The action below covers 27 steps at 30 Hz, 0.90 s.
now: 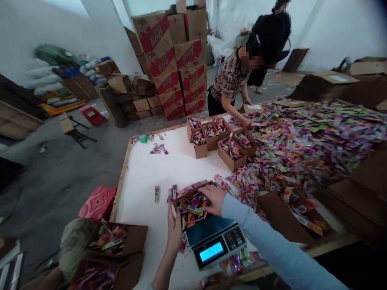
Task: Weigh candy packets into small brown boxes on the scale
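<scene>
A small cardboard box (178,197) full of colourful snack packets (193,207) rests at the back of a digital scale (217,243) with a lit blue display. My left hand (174,227) grips the box's left side, fingers up along the wall. Over the right part of the same box, my right hand (215,198) has its fingers apart, and the fingertips touch the packets at the top. I cannot see anything held in that hand. Several loose packets lie behind the box, and one single packet (156,193) lies apart to the left on the white tabletop (139,173).
A large heap of packets (302,141) covers the table's right side. Filled boxes (232,155) stand near a co-worker (231,80) reaching across the far edge. An open box (281,217) lies at right; more filled boxes (121,241) stand front left. A red stool (98,201) is beside the table.
</scene>
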Each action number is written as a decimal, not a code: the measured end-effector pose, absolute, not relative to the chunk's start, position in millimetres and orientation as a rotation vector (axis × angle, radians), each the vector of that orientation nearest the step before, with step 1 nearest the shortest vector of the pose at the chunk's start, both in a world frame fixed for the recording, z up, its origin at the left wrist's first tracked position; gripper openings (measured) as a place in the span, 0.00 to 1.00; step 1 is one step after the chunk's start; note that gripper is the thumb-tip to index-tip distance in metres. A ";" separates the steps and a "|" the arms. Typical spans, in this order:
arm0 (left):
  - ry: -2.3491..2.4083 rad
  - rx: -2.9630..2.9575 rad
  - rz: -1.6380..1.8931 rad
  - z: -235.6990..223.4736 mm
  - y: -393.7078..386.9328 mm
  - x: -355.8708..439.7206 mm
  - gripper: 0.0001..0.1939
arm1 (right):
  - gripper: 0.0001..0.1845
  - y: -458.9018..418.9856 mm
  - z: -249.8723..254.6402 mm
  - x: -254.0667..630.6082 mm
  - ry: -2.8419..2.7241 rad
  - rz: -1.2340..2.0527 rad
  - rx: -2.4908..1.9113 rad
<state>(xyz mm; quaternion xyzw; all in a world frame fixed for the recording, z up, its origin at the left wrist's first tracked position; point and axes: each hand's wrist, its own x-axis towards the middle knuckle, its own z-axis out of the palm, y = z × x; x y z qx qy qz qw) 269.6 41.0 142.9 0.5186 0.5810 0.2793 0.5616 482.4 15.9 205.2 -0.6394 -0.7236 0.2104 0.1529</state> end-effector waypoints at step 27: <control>1.413 1.337 0.836 136.9 31.0 260.4 0.35 | 0.25 0.2 252.2 562.3 -1.383 0.675 -1.732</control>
